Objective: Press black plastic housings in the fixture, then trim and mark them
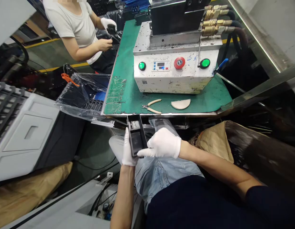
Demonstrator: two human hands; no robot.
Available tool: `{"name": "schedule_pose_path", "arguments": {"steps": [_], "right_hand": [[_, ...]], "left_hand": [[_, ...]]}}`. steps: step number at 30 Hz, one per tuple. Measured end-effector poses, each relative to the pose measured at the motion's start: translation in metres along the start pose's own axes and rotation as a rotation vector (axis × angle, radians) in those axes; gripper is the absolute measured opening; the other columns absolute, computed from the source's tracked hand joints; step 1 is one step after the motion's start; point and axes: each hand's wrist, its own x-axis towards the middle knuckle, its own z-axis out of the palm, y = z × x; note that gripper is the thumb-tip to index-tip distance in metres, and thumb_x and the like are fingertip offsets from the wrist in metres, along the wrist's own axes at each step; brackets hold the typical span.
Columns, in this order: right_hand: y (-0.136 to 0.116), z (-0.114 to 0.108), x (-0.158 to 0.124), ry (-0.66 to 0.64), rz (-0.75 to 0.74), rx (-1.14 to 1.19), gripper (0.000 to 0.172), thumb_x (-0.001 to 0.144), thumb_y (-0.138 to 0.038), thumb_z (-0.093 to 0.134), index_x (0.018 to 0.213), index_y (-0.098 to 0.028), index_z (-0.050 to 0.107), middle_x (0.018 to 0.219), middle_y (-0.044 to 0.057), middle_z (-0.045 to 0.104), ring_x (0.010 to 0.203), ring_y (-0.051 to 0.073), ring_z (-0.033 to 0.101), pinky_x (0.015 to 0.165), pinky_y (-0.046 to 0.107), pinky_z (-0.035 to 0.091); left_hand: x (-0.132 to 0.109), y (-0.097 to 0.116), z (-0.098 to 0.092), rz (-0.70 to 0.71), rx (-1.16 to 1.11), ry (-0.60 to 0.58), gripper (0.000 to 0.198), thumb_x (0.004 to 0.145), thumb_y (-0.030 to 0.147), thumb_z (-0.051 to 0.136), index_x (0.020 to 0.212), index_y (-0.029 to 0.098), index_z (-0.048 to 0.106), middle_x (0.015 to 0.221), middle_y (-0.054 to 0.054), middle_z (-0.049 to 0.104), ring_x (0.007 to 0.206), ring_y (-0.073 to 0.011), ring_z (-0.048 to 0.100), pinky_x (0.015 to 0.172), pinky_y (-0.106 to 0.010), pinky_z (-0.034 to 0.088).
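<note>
A black plastic tray-like part (pixel 137 133) is held over my lap, just below the front edge of the green bench mat (pixel 123 86). My left hand (pixel 127 149), in a white glove, supports it from the left side and underneath. My right hand (pixel 164 143), also gloved in white, grips its lower right edge with thumb and fingers closed. Small pliers with cream handles (pixel 152 106) and a beige half-round piece (pixel 181 103) lie on the mat in front of a white machine (pixel 176 68) with green buttons and a red stop button.
A plastic-lined bin (pixel 84 95) of black parts stands left of the bench. A co-worker in a light shirt (pixel 76 25) handles a black part at the far left end. A grey crate (pixel 25 127) sits at left; brown paper sacks (pixel 218 140) at right.
</note>
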Motion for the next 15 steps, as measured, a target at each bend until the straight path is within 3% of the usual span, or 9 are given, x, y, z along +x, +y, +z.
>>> {"name": "schedule_pose_path", "arguments": {"steps": [4,7,10,12,15], "right_hand": [[0.014,-0.005,-0.007,-0.03,-0.015,-0.014,0.074,0.099,-0.076,0.055,0.062,-0.015,0.077,0.06,0.009,0.071,0.058,0.017,0.063,0.057,0.03,0.018],[0.029,-0.003,-0.018,0.063,0.113,0.111,0.064,0.101,-0.067,0.06,0.066,-0.017,0.077,0.064,0.006,0.073,0.06,0.015,0.062,0.058,0.03,0.022],[0.039,0.008,-0.031,0.193,0.211,0.305,0.049,0.105,-0.054,0.061,0.077,-0.018,0.081,0.074,0.003,0.077,0.068,0.014,0.066,0.064,0.027,0.032],[0.041,0.017,-0.038,0.249,0.281,0.407,0.043,0.107,-0.049,0.06,0.084,-0.019,0.082,0.081,0.003,0.079,0.074,0.014,0.067,0.068,0.027,0.037],[0.038,0.029,-0.045,0.251,0.397,0.484,0.044,0.108,-0.045,0.058,0.079,-0.019,0.078,0.076,0.002,0.076,0.071,0.014,0.065,0.067,0.026,0.038]], "left_hand": [[0.0,0.006,0.0,-0.061,0.042,-0.047,0.058,0.103,0.062,0.05,0.118,0.013,0.077,0.108,-0.015,0.081,0.102,-0.0273,0.078,0.09,-0.036,0.066],[0.004,0.01,-0.004,-0.029,0.065,0.01,0.059,0.101,0.061,0.055,0.124,0.011,0.076,0.095,-0.013,0.081,0.09,-0.0251,0.079,0.085,-0.036,0.066],[0.018,0.02,-0.009,0.052,0.119,0.109,0.053,0.097,0.06,0.064,0.125,0.016,0.076,0.097,-0.008,0.081,0.083,-0.0208,0.077,0.083,-0.033,0.065],[0.037,0.039,-0.009,0.18,0.244,0.144,0.047,0.096,0.056,0.068,0.121,0.018,0.077,0.104,-0.006,0.081,0.086,-0.0185,0.076,0.087,-0.03,0.062],[0.078,0.087,0.001,0.592,0.742,0.077,0.05,0.089,0.058,0.076,0.121,0.02,0.077,0.115,-0.007,0.079,0.103,-0.0214,0.074,0.101,-0.03,0.055]]}}
